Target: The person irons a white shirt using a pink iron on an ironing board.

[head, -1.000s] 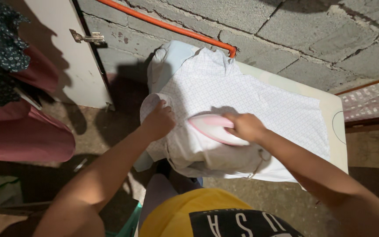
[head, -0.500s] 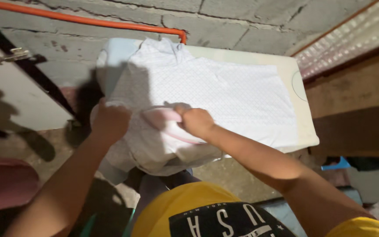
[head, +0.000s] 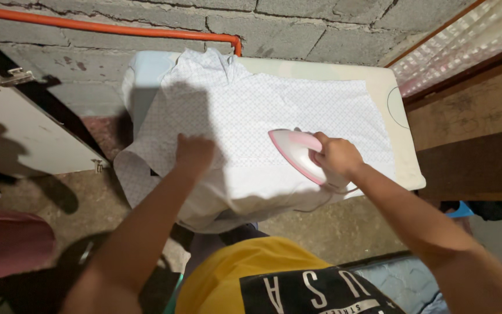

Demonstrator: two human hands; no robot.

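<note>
Block wall behind, shirt (head: 274,110) hides board, right hand (head: 337,156) covers iron (head: 297,152) handle

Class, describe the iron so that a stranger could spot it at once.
Find the pale ironing board against the grey block wall. On it lies a white checked shirt, and on the shirt sits the iron, gripped by the right hand. It alone is pink and hard-shelled.

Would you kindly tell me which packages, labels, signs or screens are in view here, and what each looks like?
Printed panel: on the chest of the person's yellow shirt, bottom centre; a black patch with white lettering.
No packages, signs or screens show.
</note>
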